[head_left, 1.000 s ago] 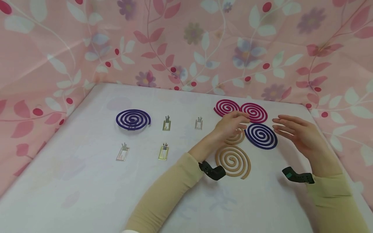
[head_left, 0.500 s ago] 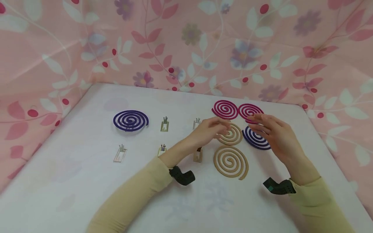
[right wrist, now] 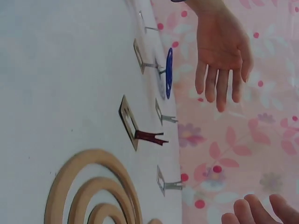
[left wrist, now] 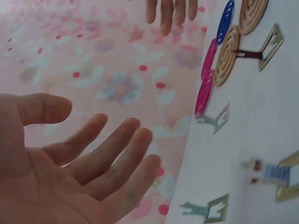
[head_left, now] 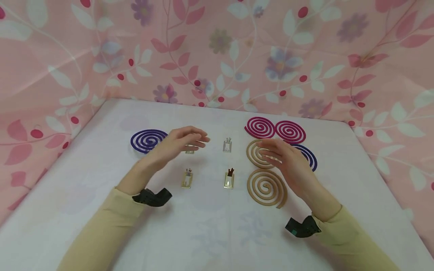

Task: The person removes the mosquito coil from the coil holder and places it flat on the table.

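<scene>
My left hand point(head_left: 181, 143) hovers over the table, palm inward and fingers relaxed, holding nothing. It partly covers a dark blue mosquito coil point(head_left: 139, 140), which the right wrist view shows raised on a small metal coil stand. A second stand peeks out below the left fingers. The right hand point(head_left: 288, 160), also loose and without anything in it, overlaps a tan mosquito coil point(head_left: 251, 156) and a blue mosquito coil point(head_left: 313, 160) lying flat. Just in front lies another tan coil point(head_left: 266, 188). Two magenta coils point(head_left: 260, 128) sit behind the right hand.
Between the hands stand a silver coil stand point(head_left: 227, 146), a gold one with brown upright prongs point(head_left: 228, 181) and another gold one point(head_left: 187, 180). A pink floral cloth point(head_left: 217, 49) hangs behind the white table point(head_left: 217, 226).
My left hand has moved left from the coils at the right to beside the raised blue coil. The right hand has come left too, from beyond the blue coil to over the tan one.
</scene>
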`<state>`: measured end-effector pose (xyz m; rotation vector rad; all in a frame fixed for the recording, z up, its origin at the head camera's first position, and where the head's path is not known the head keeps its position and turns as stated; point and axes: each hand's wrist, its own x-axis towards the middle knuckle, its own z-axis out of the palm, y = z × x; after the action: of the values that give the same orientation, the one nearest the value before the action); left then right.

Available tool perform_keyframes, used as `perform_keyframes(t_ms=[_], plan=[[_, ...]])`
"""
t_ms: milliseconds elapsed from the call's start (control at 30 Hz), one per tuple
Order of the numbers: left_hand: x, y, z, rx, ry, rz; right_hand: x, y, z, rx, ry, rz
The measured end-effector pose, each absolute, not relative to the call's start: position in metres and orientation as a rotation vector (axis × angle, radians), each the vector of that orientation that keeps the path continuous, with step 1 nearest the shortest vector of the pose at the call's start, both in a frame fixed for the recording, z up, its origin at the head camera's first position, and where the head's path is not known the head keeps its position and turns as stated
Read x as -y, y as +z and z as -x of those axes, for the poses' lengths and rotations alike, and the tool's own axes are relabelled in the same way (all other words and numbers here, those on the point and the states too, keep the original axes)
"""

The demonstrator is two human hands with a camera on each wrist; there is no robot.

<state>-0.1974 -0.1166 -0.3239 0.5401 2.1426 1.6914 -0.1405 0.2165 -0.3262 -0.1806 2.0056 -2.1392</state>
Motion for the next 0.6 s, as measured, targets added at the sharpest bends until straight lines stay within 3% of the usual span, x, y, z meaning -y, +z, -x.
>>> perform_keyframes(t_ms=[200,600], plan=[[0.168,-0.304,0.207,-2.233,1.595,-0.495,-0.189,-0.323,0.145,-2.051,-2.077,0.151],[0.248,-0.29,0.212,-2.239,1.842,-0.505,-0.135,-0.313,0.161,-1.982,-2.13,0.193]])
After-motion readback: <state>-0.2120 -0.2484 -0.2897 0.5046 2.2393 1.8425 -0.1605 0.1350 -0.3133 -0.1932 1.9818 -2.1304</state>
